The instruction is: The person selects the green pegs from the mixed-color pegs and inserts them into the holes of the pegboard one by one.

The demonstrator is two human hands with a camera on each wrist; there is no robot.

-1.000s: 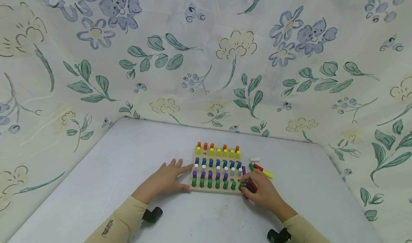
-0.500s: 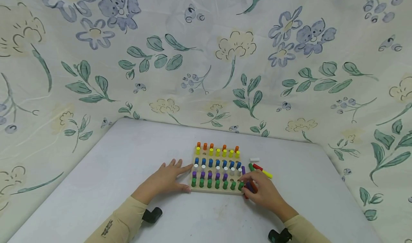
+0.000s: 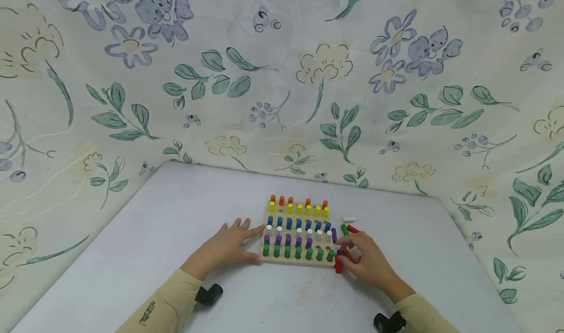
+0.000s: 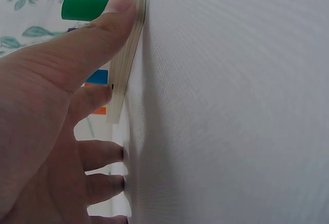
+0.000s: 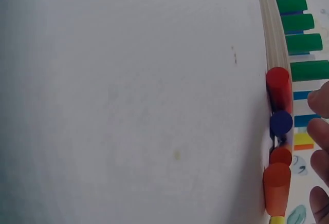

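Observation:
A wooden pegboard (image 3: 299,264) holds rows of coloured pegs. Its front row of green pegs (image 3: 298,252) stands upright. My left hand (image 3: 229,245) lies with spread fingers at the board's left side; in the left wrist view its thumb (image 4: 97,36) and index finger touch the board's edge. Just off the board's right side is my right hand (image 3: 365,262), its fingers loosely bent above loose pegs. A red peg (image 5: 278,88), a dark blue peg (image 5: 281,123) and an orange peg (image 5: 277,188) lie below its fingertips (image 5: 320,100). I see nothing held between them.
More loose pegs lie right of the board: a purple peg (image 3: 334,235), a green peg (image 3: 345,229), a red peg (image 3: 353,229) and a white peg (image 3: 349,219). Some holes in the board are bare. A floral cloth (image 3: 282,103) rises behind the white table (image 3: 198,186).
My right hand has let go of the green peg at the board's front right corner and shifted right, over the loose pegs. My left hand stays put.

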